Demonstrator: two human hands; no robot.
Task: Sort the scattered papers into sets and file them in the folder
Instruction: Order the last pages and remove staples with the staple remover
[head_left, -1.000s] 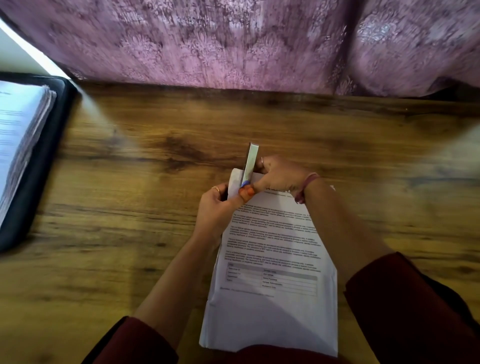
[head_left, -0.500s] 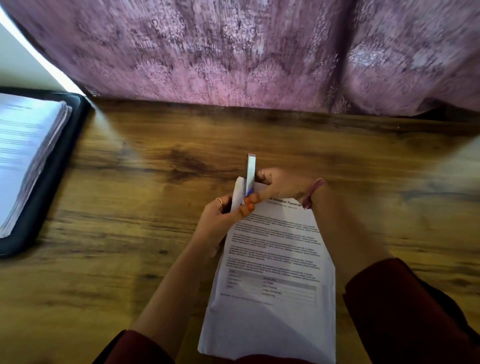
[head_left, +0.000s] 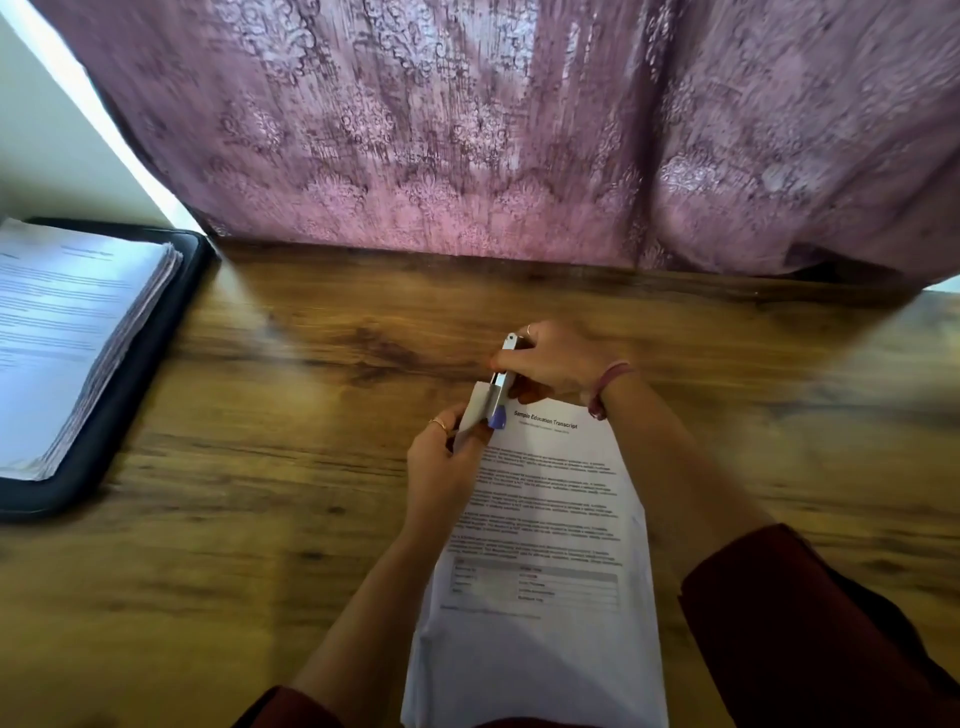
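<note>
- Near table (head_left: 260, 571) centre: left hand (head_left: 441, 467) pinches the top-left corner of the paper set (head_left: 545, 519), thumb on top, corner bent up; ring on one finger.
- Right hand (head_left: 553, 364), just beyond the left grip, is wrapped round a stapler (head_left: 500, 387); fingers curled over its metal body, thumb under it.
- Stapler is silver with a blue tip, and that tip sits on the pinched paper corner, touching the sheet right beside the left thumb.
- Whether the stapler's mouth is pressed closed on the corner: cannot tell, hands cover it.
- Paper set is a thin stack of white printed sheets lying flat from the grips back toward the person; top sheet headed "Sample Education Transcript", text blocks, and a small form box lower down.
- Near edge of the stack overhangs toward the person's body, between the two forearms.
- Pink band (head_left: 608, 387) on right wrist; dark red sleeves (head_left: 810, 623) on both arms.
- Well to the left of the left grip: open black folder (head_left: 130, 395) on the table, with a thick pile of filed papers (head_left: 67, 332) in it, printed side up.
- Beyond the right grip, past the table's far edge: purple patterned curtain (head_left: 519, 130) hanging down to table level.
- Table is wood grain, brown.
</note>
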